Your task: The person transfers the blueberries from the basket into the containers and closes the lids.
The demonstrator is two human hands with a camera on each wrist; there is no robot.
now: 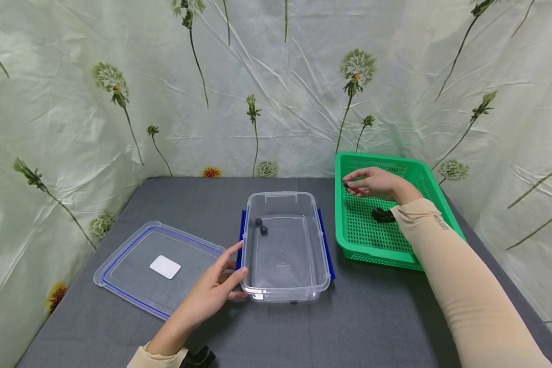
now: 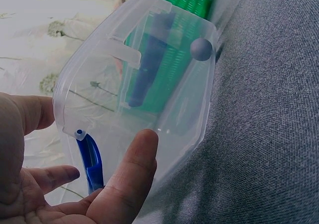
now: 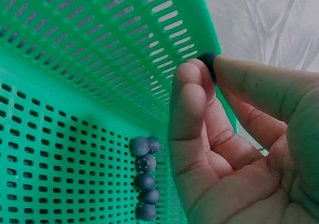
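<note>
My right hand point(image 1: 378, 184) is over the far left part of the green basket point(image 1: 365, 251). Thumb and fingertips pinch a small dark ball point(image 3: 208, 64) beside the basket wall. Below, several similar dark balls point(image 3: 145, 182) line the basket floor along one wall; the head view does not show them. At the left side of a clear lidless container point(image 1: 282, 266), my left hand point(image 1: 213, 289) rests with spread fingers by the blue latch point(image 2: 89, 159) and the thumb at the near corner. Two dark balls point(image 1: 264, 230) lie inside the container, toward its left side.
A clear lid point(image 1: 138, 276) with a blue seal and a white label point(image 1: 165, 267) lies flat left of the container. Grey cloth point(image 1: 349, 317) covers the table. Behind hangs a curtain point(image 1: 294, 102) with a dandelion print.
</note>
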